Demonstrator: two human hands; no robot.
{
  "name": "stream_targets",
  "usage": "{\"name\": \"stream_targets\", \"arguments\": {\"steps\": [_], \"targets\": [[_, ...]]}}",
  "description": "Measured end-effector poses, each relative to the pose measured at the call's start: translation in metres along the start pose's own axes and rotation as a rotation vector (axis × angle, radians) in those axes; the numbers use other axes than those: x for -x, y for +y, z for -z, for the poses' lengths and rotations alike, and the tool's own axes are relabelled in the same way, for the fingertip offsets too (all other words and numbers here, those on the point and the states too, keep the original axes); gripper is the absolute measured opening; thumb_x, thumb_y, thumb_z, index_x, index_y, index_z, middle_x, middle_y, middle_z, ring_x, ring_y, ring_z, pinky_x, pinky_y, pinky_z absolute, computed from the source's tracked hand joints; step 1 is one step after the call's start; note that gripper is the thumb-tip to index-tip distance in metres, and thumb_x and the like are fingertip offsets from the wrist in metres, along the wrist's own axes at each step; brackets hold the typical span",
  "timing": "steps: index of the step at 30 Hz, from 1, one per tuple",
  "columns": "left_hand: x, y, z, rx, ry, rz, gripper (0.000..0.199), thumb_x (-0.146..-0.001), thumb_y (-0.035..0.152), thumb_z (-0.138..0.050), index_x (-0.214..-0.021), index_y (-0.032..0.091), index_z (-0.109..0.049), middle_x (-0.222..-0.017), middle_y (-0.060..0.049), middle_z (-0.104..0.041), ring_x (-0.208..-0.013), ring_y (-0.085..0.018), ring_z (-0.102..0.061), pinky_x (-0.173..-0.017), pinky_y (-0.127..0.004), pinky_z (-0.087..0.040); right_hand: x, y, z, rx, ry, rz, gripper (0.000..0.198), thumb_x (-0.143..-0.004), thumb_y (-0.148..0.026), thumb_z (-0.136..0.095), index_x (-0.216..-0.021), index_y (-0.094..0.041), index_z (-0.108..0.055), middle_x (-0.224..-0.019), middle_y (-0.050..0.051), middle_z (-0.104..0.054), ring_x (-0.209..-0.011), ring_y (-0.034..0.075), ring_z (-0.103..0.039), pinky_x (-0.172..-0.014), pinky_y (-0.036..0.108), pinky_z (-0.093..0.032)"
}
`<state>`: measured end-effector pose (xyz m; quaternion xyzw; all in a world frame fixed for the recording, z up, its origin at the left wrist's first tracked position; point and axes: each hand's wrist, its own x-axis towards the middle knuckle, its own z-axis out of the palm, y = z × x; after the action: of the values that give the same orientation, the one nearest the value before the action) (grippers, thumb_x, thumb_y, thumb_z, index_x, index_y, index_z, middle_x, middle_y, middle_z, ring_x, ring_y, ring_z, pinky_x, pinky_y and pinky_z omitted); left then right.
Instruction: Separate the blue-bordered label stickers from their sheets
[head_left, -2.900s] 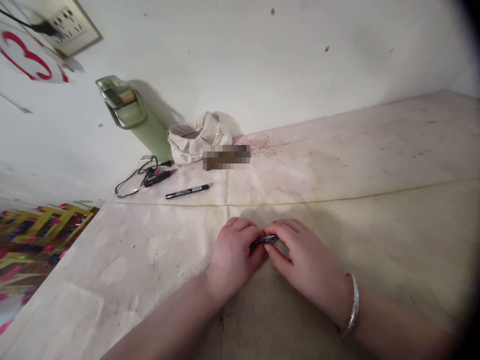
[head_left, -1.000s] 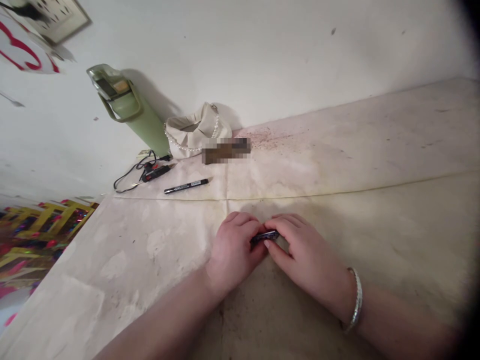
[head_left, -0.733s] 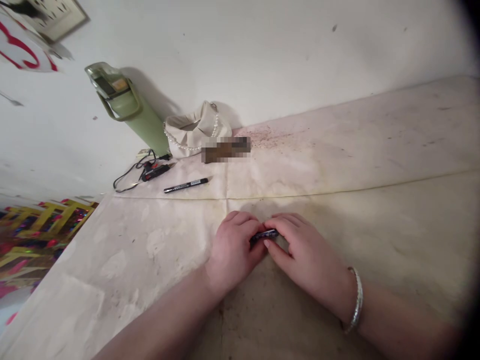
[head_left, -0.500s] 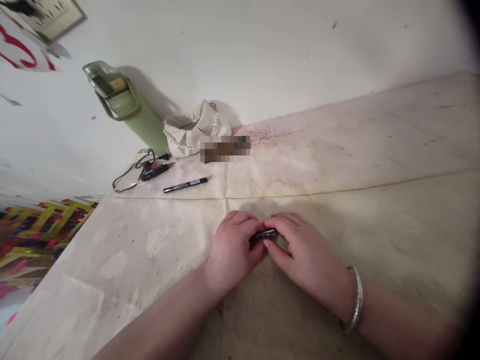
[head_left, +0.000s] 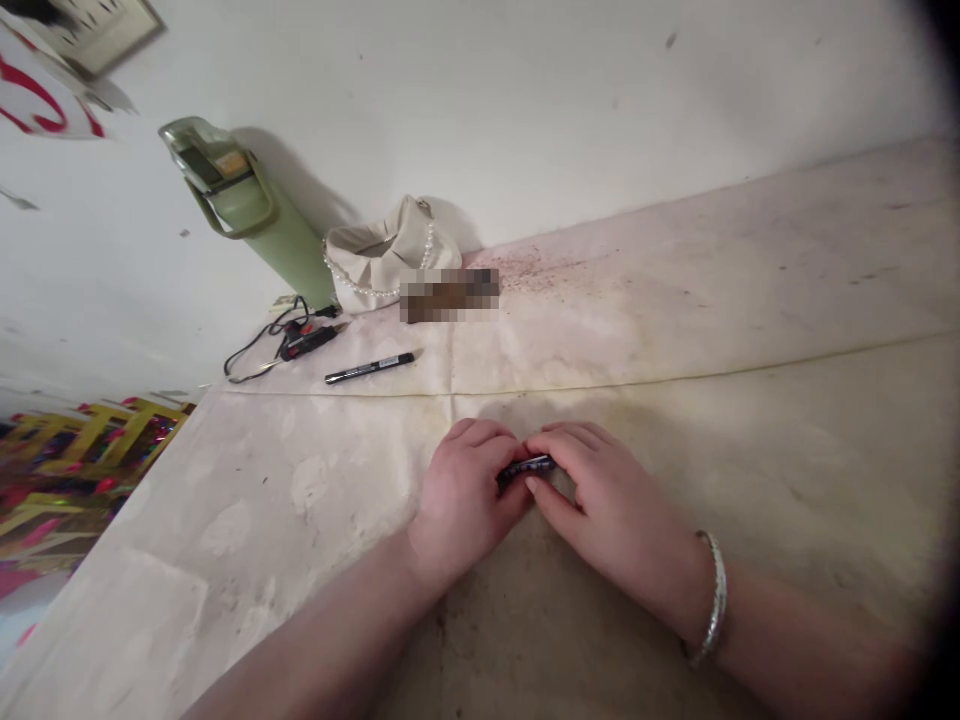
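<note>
Low over the table, my left hand (head_left: 471,490) and my right hand (head_left: 600,490) meet at their fingertips. Between them is a small, dark, shiny, stick-like object (head_left: 527,466), its ends covered by my fingers, so I cannot make out its kind. The left fingers close around its left end, while the right thumb and fingers pinch it from the other side. Beyond my hands a black marker pen (head_left: 370,368) with a white label lies flat on the cloth. A silver bangle (head_left: 709,598) circles my right wrist.
A black glue gun (head_left: 307,342) with its cord lies at the back left. Behind it stand a green bottle (head_left: 281,240) and a cream bag (head_left: 375,265) with a pearl strap, beside a pixelated item (head_left: 450,295). The creased cloth (head_left: 300,480) covers the table, whose left edge slopes away.
The view has shifted very slightly. Both hands keep the same hold on the dark object, and nothing else has visibly moved.
</note>
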<state>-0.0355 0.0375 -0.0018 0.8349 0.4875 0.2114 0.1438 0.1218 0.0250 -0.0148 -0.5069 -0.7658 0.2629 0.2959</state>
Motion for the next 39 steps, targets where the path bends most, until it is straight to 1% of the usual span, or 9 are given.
{"name": "stream_targets", "arguments": {"steps": [19,31,39], "targets": [[0.0001,-0.0007,-0.0006,0.010,-0.003,-0.014,0.015,-0.068,0.011,-0.062,-0.080,0.019,-0.066,-0.083,-0.003,-0.064,-0.080,-0.019,-0.057,-0.075,-0.034,-0.046,0.0003,0.0002,-0.0008,0.006,0.015,0.011,0.018,-0.079,-0.015,-0.055,-0.095,-0.018,-0.062,-0.094,0.007,-0.063,-0.094,0.024,-0.054,-0.085,0.042,-0.046],[0.0007,-0.0009,-0.0011,0.010,-0.006,-0.003,0.014,-0.069,0.012,-0.062,-0.080,0.019,-0.066,-0.084,-0.004,-0.064,-0.081,-0.019,-0.057,-0.076,-0.034,-0.046,-0.0007,-0.0005,-0.0007,0.021,0.001,-0.006,0.019,-0.079,-0.015,-0.054,-0.097,-0.017,-0.062,-0.096,0.007,-0.063,-0.096,0.024,-0.053,-0.086,0.042,-0.045],[0.0007,-0.0007,-0.0014,0.002,-0.009,0.006,0.014,-0.068,0.012,-0.062,-0.080,0.019,-0.066,-0.084,-0.004,-0.064,-0.081,-0.020,-0.057,-0.076,-0.035,-0.046,0.0006,0.0002,-0.0013,0.027,0.013,0.012,0.019,-0.080,-0.015,-0.053,-0.096,-0.018,-0.062,-0.095,0.007,-0.063,-0.093,0.024,-0.054,-0.084,0.042,-0.046]]}}
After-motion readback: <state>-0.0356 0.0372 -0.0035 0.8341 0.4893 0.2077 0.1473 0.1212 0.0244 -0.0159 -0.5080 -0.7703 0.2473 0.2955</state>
